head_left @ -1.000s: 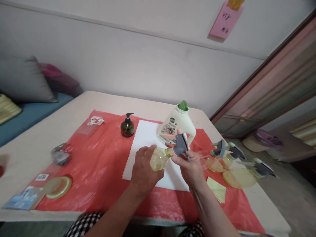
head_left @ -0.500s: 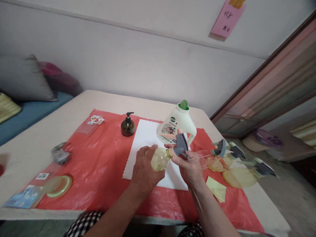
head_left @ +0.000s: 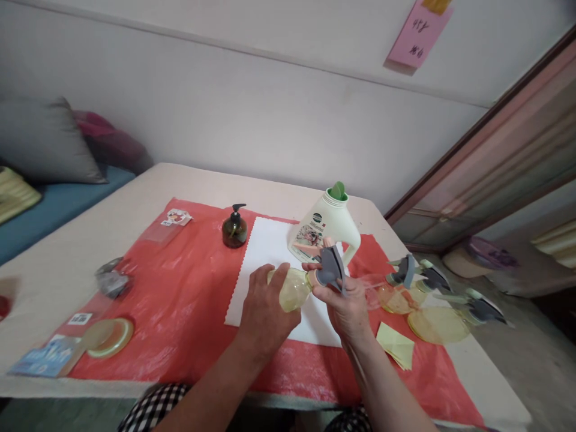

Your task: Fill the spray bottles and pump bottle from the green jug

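My left hand (head_left: 265, 309) is wrapped round the body of a small yellow see-through spray bottle (head_left: 292, 288), held tilted over a white sheet (head_left: 265, 252). My right hand (head_left: 346, 306) grips the bottle's grey and pink trigger head (head_left: 330, 267) at the neck. Both hands hover above the red plastic cover (head_left: 180, 312) on the table. A white detergent jug (head_left: 328, 231) with a green spout stands just behind the hands.
A dark pump bottle (head_left: 234, 228) stands at the sheet's far left corner. Several more yellow spray bottles (head_left: 423, 294) lie to the right, near yellow notes (head_left: 396, 345). A round lid (head_left: 108, 336), packets (head_left: 45, 357) and a grey wrapper (head_left: 110, 279) lie left. Cushions (head_left: 45, 144) rest beyond.
The hands and the bottle have stayed almost in place; my right hand has shifted slightly on the trigger head. The view has drifted a little.
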Demonstrator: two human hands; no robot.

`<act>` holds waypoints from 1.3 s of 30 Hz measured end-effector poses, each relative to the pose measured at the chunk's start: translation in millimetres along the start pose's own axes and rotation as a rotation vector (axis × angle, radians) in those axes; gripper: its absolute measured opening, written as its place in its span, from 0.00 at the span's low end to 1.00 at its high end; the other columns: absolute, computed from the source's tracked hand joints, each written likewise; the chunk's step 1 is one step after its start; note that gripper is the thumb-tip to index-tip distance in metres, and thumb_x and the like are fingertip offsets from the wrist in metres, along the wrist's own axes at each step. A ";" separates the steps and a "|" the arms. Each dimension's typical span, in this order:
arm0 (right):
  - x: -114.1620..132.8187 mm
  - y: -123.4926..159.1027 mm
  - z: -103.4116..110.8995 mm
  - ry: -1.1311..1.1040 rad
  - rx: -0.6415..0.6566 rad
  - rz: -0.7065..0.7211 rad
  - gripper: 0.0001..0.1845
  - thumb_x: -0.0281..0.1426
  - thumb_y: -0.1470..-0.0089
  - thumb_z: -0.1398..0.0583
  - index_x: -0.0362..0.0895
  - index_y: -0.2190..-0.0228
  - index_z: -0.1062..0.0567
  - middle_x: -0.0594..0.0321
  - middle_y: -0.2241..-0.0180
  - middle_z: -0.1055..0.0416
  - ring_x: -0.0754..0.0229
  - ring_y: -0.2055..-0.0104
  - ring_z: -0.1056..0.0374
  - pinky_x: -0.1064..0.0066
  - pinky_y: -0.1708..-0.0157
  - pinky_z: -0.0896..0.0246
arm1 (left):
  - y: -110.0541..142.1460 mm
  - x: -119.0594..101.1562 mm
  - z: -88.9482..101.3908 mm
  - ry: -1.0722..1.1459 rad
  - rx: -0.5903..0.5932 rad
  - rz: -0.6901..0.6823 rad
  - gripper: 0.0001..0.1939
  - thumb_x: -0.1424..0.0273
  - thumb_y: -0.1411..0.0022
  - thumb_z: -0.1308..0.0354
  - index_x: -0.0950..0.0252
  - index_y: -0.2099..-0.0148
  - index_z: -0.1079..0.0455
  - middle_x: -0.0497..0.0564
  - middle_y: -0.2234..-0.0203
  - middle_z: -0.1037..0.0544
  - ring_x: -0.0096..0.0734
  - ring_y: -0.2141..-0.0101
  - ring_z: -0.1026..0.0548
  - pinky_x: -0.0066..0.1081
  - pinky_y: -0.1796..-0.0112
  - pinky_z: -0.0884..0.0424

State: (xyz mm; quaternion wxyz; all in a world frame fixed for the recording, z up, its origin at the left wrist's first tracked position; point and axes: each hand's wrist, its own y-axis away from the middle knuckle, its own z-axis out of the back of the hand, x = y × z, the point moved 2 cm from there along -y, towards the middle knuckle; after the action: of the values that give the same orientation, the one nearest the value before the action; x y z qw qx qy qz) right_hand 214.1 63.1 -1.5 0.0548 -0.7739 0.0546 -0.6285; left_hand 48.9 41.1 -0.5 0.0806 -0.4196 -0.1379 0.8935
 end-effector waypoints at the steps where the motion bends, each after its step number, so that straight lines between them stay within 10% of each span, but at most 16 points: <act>1: 0.1 0.2 -0.3 -0.001 0.003 -0.004 0.15 0.36 0.59 0.26 0.50 0.65 0.16 0.57 0.56 0.19 0.44 0.50 0.27 0.51 0.49 0.33 | -0.1 0.1 -0.4 0.027 0.023 0.011 0.38 0.77 0.54 0.37 0.64 0.38 0.36 0.59 0.48 0.32 0.49 0.47 0.34 0.51 0.45 0.32; 24: -10.4 11.1 -38.5 -0.118 -0.402 0.038 0.17 0.33 0.59 0.27 0.48 0.65 0.21 0.64 0.63 0.21 0.57 0.61 0.28 0.60 0.53 0.33 | 7.3 2.7 -12.5 -0.209 -0.218 -0.227 0.35 0.74 0.45 0.39 0.65 0.36 0.42 0.62 0.44 0.34 0.53 0.43 0.36 0.52 0.41 0.37; 39: 3.2 11.4 -36.5 -0.098 -0.398 -0.012 0.20 0.39 0.59 0.27 0.48 0.68 0.29 0.67 0.68 0.25 0.60 0.66 0.30 0.67 0.63 0.34 | 11.9 0.9 -31.7 0.142 0.102 -0.102 0.36 0.69 0.38 0.36 0.48 0.32 0.43 0.54 0.40 0.40 0.42 0.39 0.39 0.46 0.40 0.37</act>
State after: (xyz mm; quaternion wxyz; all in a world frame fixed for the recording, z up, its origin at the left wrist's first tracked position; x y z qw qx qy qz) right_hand 178.8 50.8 7.3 -0.1006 -0.7993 0.1703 -0.5674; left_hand 72.5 35.7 -24.2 0.1569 -0.4697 -0.1076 0.8621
